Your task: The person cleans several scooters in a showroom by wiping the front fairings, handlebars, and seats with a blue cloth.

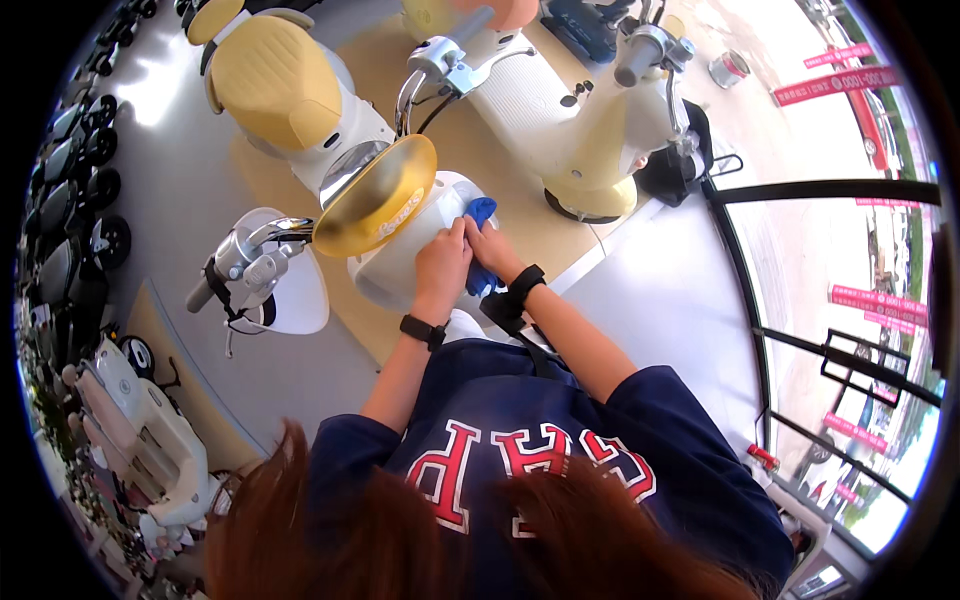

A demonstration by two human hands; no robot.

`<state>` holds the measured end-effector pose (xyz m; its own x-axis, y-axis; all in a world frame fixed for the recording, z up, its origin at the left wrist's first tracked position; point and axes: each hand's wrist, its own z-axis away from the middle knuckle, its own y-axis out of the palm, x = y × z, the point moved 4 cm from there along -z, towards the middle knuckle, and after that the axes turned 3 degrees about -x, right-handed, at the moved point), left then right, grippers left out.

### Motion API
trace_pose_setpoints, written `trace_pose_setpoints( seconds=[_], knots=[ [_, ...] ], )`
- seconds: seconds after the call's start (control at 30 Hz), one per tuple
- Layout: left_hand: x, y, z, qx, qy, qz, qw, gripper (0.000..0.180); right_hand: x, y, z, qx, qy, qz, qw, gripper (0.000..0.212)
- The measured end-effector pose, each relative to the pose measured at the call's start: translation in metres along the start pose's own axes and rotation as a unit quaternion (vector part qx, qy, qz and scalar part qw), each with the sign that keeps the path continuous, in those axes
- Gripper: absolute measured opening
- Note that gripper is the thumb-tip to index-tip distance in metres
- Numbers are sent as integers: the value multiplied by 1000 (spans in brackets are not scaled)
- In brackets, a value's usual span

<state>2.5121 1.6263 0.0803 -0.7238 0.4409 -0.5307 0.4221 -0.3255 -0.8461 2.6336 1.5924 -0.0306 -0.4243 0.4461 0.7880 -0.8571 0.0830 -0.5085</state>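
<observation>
My left hand (443, 266) and my right hand (494, 251) meet in front of a white scooter's front panel (412, 225). A bunched blue cloth (482, 211) is between them, its upper end poking out above my fingers and its lower folds hanging beside my right palm. My right hand is closed round the cloth. My left hand is closed too, knuckles up, its fingertips against the cloth and partly hidden. Just beyond my left hand is the scooter's tinted yellow windshield (378, 195). Whether the cloth touches the panel, I cannot tell.
The scooter's silver handlebar (240, 262) and white mirror-like shield (300, 290) stick out at left, its tan seat (278, 85) behind. A cream scooter (590, 160) stands at right on the same tan platform (345, 325). Black-framed glass (820, 190) runs along the right.
</observation>
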Motion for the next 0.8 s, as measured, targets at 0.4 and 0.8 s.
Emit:
trace_pose_setpoints(
  seconds=[0.4, 0.8],
  knots=[
    [-14, 3, 65, -239, -204, 73, 947, 22, 23, 8, 41, 34, -156, -58, 985, 80],
    [53, 85, 176, -397, -340, 277, 806, 19, 122, 55, 89, 137, -596, 336, 716, 72]
  ],
)
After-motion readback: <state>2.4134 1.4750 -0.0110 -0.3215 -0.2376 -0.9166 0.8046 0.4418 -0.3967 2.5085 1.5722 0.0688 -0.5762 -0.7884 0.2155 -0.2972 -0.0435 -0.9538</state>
